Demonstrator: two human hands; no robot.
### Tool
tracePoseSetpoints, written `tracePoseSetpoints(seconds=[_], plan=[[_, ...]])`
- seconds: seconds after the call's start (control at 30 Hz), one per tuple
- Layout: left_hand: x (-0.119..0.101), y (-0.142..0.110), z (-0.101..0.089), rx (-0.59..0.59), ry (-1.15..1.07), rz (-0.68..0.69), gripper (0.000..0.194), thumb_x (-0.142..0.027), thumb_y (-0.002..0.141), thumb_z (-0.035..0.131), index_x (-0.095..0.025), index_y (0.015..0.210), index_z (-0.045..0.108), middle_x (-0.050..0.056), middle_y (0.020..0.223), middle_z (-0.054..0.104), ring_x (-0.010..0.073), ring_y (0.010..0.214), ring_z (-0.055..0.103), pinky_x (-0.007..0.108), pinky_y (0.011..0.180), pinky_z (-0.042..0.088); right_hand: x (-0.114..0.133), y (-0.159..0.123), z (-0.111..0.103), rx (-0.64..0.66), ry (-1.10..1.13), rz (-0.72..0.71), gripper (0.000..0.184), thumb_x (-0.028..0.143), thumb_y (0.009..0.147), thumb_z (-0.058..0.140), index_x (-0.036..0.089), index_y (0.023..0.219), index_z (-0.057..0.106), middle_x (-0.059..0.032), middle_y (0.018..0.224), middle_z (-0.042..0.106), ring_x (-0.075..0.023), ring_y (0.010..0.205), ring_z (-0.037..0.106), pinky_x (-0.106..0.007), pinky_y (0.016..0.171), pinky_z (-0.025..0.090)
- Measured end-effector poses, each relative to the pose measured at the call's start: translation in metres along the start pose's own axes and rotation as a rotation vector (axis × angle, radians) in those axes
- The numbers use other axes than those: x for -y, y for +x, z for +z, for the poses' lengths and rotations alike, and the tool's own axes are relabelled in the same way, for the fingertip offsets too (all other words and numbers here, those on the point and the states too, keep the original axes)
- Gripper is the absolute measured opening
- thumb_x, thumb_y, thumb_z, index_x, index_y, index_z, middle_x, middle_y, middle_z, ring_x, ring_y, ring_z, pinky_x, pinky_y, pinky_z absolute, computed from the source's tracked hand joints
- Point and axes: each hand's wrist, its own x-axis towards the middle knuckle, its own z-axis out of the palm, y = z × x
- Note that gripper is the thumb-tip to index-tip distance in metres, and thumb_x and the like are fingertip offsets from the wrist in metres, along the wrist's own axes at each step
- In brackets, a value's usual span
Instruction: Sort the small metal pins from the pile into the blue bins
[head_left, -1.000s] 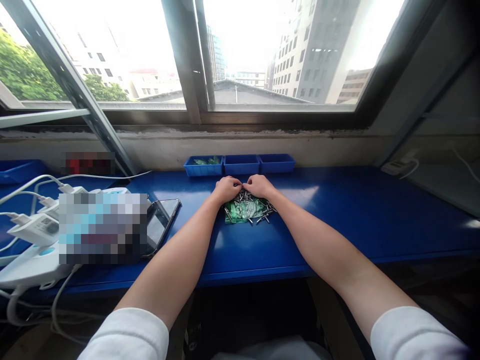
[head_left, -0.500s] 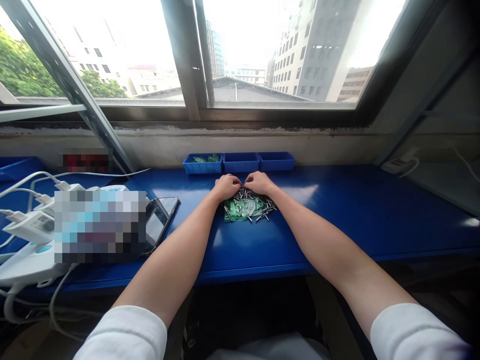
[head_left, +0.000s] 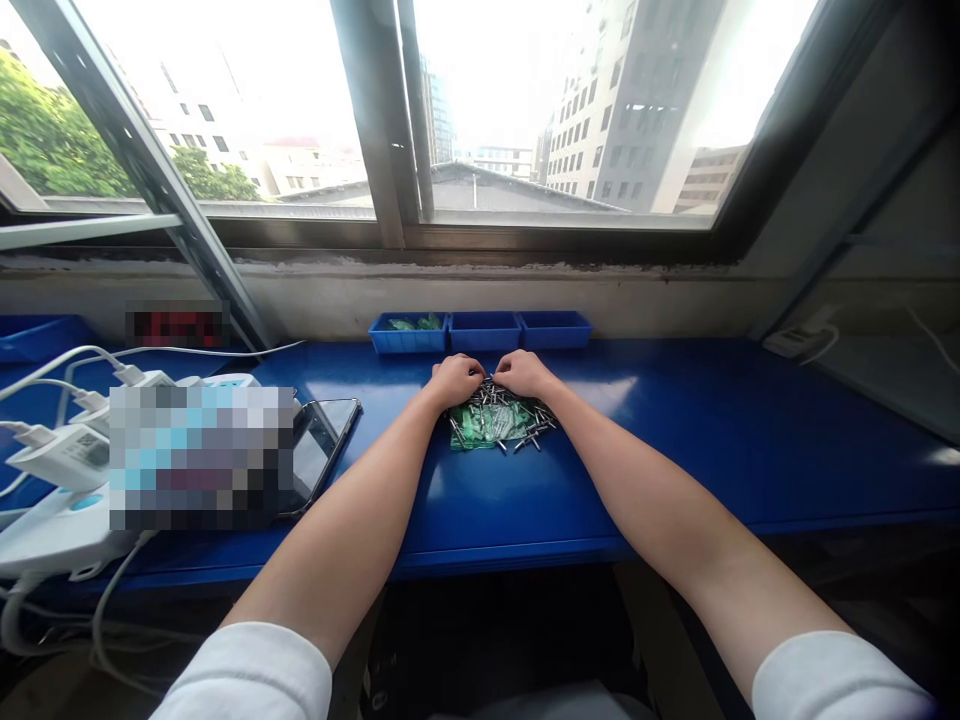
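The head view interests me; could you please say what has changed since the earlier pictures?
The gap between the left hand and the right hand looks slightly wider; anything grasped or released is too small to tell. The metal pieces, green plastic and three blue bins look unchanged.

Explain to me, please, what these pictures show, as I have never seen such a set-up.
There is no robot here: a person works bare-handed, and one camera worn on the head looks forward and down. The left hand and right hand come close together at the far side of a pile of metal parts. Green plastic lies among the parts on a blue table. Whether the fingers pinch a part is too small to tell. Behind the hands stand three blue bins. Over on the left lie a phone and a white power strip.
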Motion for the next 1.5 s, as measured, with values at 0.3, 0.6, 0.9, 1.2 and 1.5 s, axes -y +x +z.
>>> tracePoseSetpoints(seconds=[0.3, 0.6, 0.9, 1.2, 1.5], plan=[[0.001, 0.001, 0.001, -0.007, -0.012, -0.007, 0.034, -0.042, 0.084, 0.041, -0.023, 0.085, 0.069, 0.005, 0.107, 0.063, 0.0247, 0.102, 0.053, 0.037, 0.090, 0.037, -0.005, 0.005, 0.009, 0.017, -0.100, -0.105, 0.021, 0.028, 0.082, 0.050, 0.018, 0.081, 0.068, -0.0067, 0.087, 0.069, -0.0175, 0.079, 0.061, -0.023, 0.067, 0.041], [-0.007, -0.004, -0.003, -0.120, -0.080, 0.051, 0.024, -0.037, 0.083, 0.047, -0.023, 0.086, 0.065, 0.003, 0.101, 0.064, 0.0208, 0.099, 0.056, 0.034, 0.092, 0.035, -0.006, 0.006, 0.011, -0.057, -0.047, -0.132, 0.031, 0.034, 0.090, 0.042, 0.017, 0.078, 0.065, -0.0075, 0.087, 0.068, -0.0165, 0.082, 0.060, -0.022, 0.071, 0.039], [-0.014, -0.006, -0.008, -0.247, -0.208, 0.178, 0.024, -0.032, 0.086, 0.044, -0.019, 0.081, 0.065, 0.002, 0.094, 0.066, 0.0163, 0.091, 0.058, 0.027, 0.086, 0.040, 0.002, 0.002, 0.003, -0.279, 0.094, -0.184, 0.045, 0.043, 0.090, 0.036, 0.016, 0.063, 0.060, -0.0042, 0.069, 0.064, -0.0133, 0.067, 0.056, -0.023, 0.067, 0.038], [-0.011, -0.003, -0.009, -0.274, -0.141, 0.122, 0.029, -0.030, 0.088, 0.040, -0.019, 0.078, 0.065, 0.004, 0.088, 0.065, 0.0174, 0.087, 0.059, 0.029, 0.082, 0.042, 0.002, -0.001, -0.005, -0.194, 0.743, -0.129, 0.036, 0.050, 0.072, 0.057, 0.015, 0.074, 0.062, -0.0047, 0.071, 0.067, -0.0128, 0.062, 0.057, -0.022, 0.056, 0.043], [-0.009, -0.004, -0.006, -0.302, -0.152, 0.142, 0.029, -0.030, 0.088, 0.040, -0.019, 0.077, 0.065, 0.003, 0.087, 0.066, 0.0167, 0.086, 0.059, 0.027, 0.079, 0.042, 0.003, -0.003, -0.008, -0.216, 0.829, -0.060, 0.030, 0.044, 0.068, 0.060, 0.014, 0.069, 0.065, -0.0056, 0.069, 0.068, -0.0127, 0.060, 0.057, -0.023, 0.056, 0.043]])
